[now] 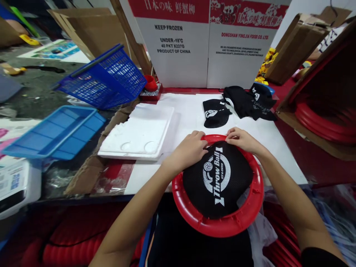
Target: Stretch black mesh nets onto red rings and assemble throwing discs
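Note:
A red plastic ring [218, 228] leans at the table's front edge over my lap. Across its opening lies a black mesh cloth [194, 174] printed "Throw Ball" in white; gaps show between cloth and ring at the sides and bottom. My left hand [193, 146] grips the ring's far rim from the left, fingertips curled over the cloth's edge. On the right, my right hand [240, 140] pinches the cloth's edge against the same rim. More black printed cloths [246, 102] lie loosely piled beyond the ring.
White foam lid [139, 129] rests left on the white-covered table. Farther left are a blue tray [55, 131] and a tilted blue basket [105, 79]. A white carton [180, 66] stands at the back. Red rings [325, 118] fill a cardboard box at right; more lie below.

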Motion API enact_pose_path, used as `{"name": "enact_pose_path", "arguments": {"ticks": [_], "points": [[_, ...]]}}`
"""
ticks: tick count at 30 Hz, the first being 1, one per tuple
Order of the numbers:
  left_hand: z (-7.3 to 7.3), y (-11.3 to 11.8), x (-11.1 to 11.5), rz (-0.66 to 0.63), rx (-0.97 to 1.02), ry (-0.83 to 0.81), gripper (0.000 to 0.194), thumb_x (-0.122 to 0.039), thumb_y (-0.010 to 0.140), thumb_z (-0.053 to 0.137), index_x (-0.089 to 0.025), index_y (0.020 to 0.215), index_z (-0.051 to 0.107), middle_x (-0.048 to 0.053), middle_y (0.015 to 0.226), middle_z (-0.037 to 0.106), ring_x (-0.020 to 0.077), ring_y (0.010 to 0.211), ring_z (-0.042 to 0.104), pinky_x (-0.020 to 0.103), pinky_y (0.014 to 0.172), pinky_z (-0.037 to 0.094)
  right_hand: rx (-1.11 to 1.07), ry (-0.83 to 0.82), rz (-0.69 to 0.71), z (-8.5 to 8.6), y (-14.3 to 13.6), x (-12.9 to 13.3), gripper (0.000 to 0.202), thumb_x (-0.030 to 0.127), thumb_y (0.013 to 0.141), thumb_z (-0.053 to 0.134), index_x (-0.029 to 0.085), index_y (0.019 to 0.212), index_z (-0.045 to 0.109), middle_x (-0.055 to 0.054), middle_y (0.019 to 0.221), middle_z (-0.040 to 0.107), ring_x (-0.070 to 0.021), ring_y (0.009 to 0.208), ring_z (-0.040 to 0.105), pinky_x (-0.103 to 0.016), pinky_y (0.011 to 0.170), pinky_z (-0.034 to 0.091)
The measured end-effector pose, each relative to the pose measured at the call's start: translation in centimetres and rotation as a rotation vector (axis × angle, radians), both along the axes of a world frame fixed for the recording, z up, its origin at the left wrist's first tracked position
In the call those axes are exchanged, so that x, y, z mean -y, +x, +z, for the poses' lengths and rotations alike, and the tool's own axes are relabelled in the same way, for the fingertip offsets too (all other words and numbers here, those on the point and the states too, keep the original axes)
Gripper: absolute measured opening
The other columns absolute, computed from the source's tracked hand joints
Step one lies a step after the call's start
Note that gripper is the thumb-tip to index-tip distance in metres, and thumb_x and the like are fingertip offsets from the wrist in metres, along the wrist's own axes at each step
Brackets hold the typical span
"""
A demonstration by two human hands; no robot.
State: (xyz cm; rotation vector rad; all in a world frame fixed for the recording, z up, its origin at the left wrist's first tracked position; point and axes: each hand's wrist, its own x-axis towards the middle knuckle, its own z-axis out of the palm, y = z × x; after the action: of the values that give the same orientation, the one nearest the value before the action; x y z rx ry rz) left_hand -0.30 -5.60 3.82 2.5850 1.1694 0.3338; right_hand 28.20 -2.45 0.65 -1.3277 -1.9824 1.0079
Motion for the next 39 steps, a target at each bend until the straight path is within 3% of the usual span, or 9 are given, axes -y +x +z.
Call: {"name": "enact_pose_path", "arguments": {"ticks": [3, 6, 9, 11, 14, 18, 24, 33, 39], "points": [[0.3, -1.2, 1.4, 0.118, 0.015, -0.064, 0.014, -0.025, 0.099, 0.065, -0.015, 0.096, 0.076, 0.014, 0.116, 0.063, 0.0319, 0.116, 0.059, 0.048, 0.105, 0.051, 0.078, 0.181, -0.013, 1.1, -1.0, 0.9, 0.017, 0.025, 0.092, 0.063, 0.021, 0.092, 0.079, -0.010, 0.115, 0.068, -0.0252, 0.107, 0.068, -0.050, 0.102, 0.059], [-0.2, -1.7, 2.5, 0.180, 0.023, -0.106, 0.018, -0.032, 0.098, 0.069, -0.016, 0.103, 0.078, 0.013, 0.115, 0.060, 0.0318, 0.114, 0.057, 0.049, 0.104, 0.051, 0.231, 0.400, 0.169, 1.6, -3.2, 1.8, 0.023, 0.023, 0.098, 0.061, 0.024, 0.111, 0.080, -0.013, 0.142, 0.063, -0.0306, 0.137, 0.057, -0.057, 0.119, 0.048], [-0.8, -1.8, 3.1, 0.207, 0.015, -0.090, 0.020, -0.035, 0.096, 0.072, -0.017, 0.104, 0.078, 0.014, 0.117, 0.058, 0.0335, 0.116, 0.056, 0.051, 0.106, 0.050, 0.356, 0.424, 0.397, 1.5, -4.8, 1.7, 0.025, 0.020, 0.094, 0.068, 0.024, 0.115, 0.080, -0.014, 0.157, 0.055, -0.0345, 0.151, 0.046, -0.060, 0.125, 0.041], [-1.0, -2.2, 3.4, 0.230, 0.071, -0.118, 0.020, -0.036, 0.095, 0.074, -0.017, 0.096, 0.076, 0.012, 0.114, 0.059, 0.0321, 0.114, 0.057, 0.048, 0.104, 0.050, 0.350, 0.380, 0.465, 1.4, -4.9, 1.1, 0.020, 0.019, 0.092, 0.070, 0.023, 0.109, 0.081, -0.014, 0.156, 0.058, -0.0349, 0.148, 0.050, -0.060, 0.124, 0.042], [-1.3, -3.3, 3.8, 0.260, 0.242, -0.218, 0.019, -0.035, 0.094, 0.074, -0.018, 0.090, 0.071, 0.008, 0.105, 0.064, 0.0261, 0.103, 0.063, 0.041, 0.097, 0.051, 0.242, 0.287, 0.444, 1.6, -3.9, -0.1, 0.010, 0.029, 0.093, 0.071, 0.022, 0.094, 0.079, -0.012, 0.146, 0.067, -0.0331, 0.138, 0.060, -0.059, 0.120, 0.045], [-1.9, -4.7, 4.2, 0.342, 0.462, -0.338, 0.015, -0.034, 0.095, 0.071, -0.019, 0.094, 0.073, 0.003, 0.097, 0.073, 0.0207, 0.091, 0.066, 0.035, 0.088, 0.051, 0.054, 0.129, 0.387, 1.5, -2.6, -1.4, 0.021, 0.041, 0.092, 0.073, 0.021, 0.089, 0.077, -0.011, 0.133, 0.074, -0.0303, 0.126, 0.067, -0.052, 0.116, 0.047], [-2.4, -4.1, 3.8, 0.454, 0.507, -0.367, 0.017, -0.033, 0.095, 0.067, -0.019, 0.092, 0.076, 0.002, 0.089, 0.077, 0.0190, 0.083, 0.067, 0.031, 0.077, 0.049, -0.108, -0.097, 0.339, 0.4, -1.7, -2.5, 0.029, 0.049, 0.090, 0.074, 0.021, 0.093, 0.079, -0.011, 0.134, 0.075, -0.0313, 0.124, 0.068, -0.049, 0.111, 0.048], [-1.9, -5.4, 2.9, 0.435, 0.484, -0.518, 0.019, -0.034, 0.091, 0.071, -0.018, 0.091, 0.081, 0.006, 0.091, 0.081, 0.0199, 0.085, 0.071, 0.033, 0.081, 0.052, -0.044, 0.014, 0.356, -0.3, -2.3, -2.6, 0.027, 0.042, 0.097, 0.063, 0.021, 0.097, 0.081, -0.009, 0.132, 0.074, -0.0273, 0.118, 0.069, -0.045, 0.111, 0.050], [-2.7, -5.2, 2.5, 0.418, 0.512, -0.437, 0.020, -0.033, 0.092, 0.071, -0.019, 0.098, 0.084, 0.006, 0.098, 0.083, 0.0211, 0.091, 0.074, 0.033, 0.084, 0.054, -0.008, 0.069, 0.331, -0.2, -2.2, -2.3, 0.026, 0.037, 0.098, 0.059, 0.021, 0.090, 0.077, -0.011, 0.128, 0.074, -0.0269, 0.118, 0.068, -0.045, 0.112, 0.049]]}}
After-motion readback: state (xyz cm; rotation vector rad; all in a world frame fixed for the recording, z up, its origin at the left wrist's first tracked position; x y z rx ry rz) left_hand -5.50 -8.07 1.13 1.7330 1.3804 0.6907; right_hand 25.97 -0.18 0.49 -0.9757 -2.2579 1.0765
